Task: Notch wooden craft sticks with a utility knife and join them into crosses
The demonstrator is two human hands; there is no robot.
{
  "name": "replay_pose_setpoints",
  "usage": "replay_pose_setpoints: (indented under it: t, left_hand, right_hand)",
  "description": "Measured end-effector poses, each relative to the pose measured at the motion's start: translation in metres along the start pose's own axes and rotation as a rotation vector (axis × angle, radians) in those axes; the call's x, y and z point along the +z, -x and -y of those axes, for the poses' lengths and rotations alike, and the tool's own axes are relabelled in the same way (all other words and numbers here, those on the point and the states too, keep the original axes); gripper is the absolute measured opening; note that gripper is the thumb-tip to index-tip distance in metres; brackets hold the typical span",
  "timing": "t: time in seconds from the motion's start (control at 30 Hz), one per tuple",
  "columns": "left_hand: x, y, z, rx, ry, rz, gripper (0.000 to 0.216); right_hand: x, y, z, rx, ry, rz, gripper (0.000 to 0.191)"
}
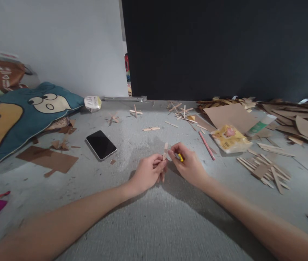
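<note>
My left hand [150,170] pinches a short wooden craft stick [165,151] between thumb and fingers, its top end pointing up and away from me. Just to the right, my right hand [186,162] is closed round a small yellow object [180,157]; most of it is hidden by the fingers, so its kind cannot be made out. The right fingertips are close beside the stick, and whether they touch it I cannot tell. Beyond my hands lies a flat joined pair of sticks [151,128]. Crossed stick pieces [136,111] stand farther back.
A phone [101,145] and brown cardboard [48,158] lie left, near a blue cushion [34,112]. To the right are a pink pencil [206,145], a yellow tissue pack [230,138], a glue stick [259,125], loose craft sticks [265,170] and cardboard scraps. A dark panel [224,47] stands behind.
</note>
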State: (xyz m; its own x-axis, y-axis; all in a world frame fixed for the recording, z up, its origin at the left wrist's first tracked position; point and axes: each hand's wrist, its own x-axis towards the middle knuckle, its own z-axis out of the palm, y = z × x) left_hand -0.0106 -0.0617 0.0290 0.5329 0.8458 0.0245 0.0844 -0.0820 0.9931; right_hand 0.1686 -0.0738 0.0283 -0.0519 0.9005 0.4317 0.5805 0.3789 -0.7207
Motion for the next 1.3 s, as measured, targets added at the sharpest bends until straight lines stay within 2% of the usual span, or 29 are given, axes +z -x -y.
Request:
replay_pose_setpoints:
  t: [0.07, 0.17, 0.27, 0.37, 0.5, 1.03, 1.3]
  left_hand:
    - [0.0, 0.0, 0.001, 0.011, 0.01, -0.031, 0.039]
    - [0.0, 0.001, 0.001, 0.059, 0.057, -0.166, 0.039]
    - [0.001, 0.002, 0.001, 0.102, 0.129, -0.264, 0.047]
    - [0.001, 0.002, 0.0, 0.1, 0.159, -0.292, 0.048]
    - [0.001, 0.002, -0.001, 0.114, 0.104, -0.298, 0.043]
    - [0.001, 0.007, -0.001, 0.159, 0.0, -0.287, 0.039]
    - [-0.002, 0.005, 0.002, 0.17, -0.063, -0.271, 0.044]
  right_hand:
    - [-0.004, -0.001, 0.001, -0.03, 0.035, -0.046, 0.018]
    - [-0.013, -0.003, 0.008, -0.066, 0.076, -0.038, 0.013]
    - [-0.022, -0.001, 0.022, -0.055, 0.114, 0.062, 0.016]
    - [-0.024, 0.003, 0.034, -0.042, 0.122, 0.189, 0.022]
    - [-0.021, 0.008, 0.041, -0.011, 0.086, 0.243, 0.023]
    - [-0.025, 0.01, 0.053, 0.018, 0.074, 0.259, 0.027]
    - [-0.025, 0.01, 0.053, 0.04, 0.12, 0.266, 0.027]
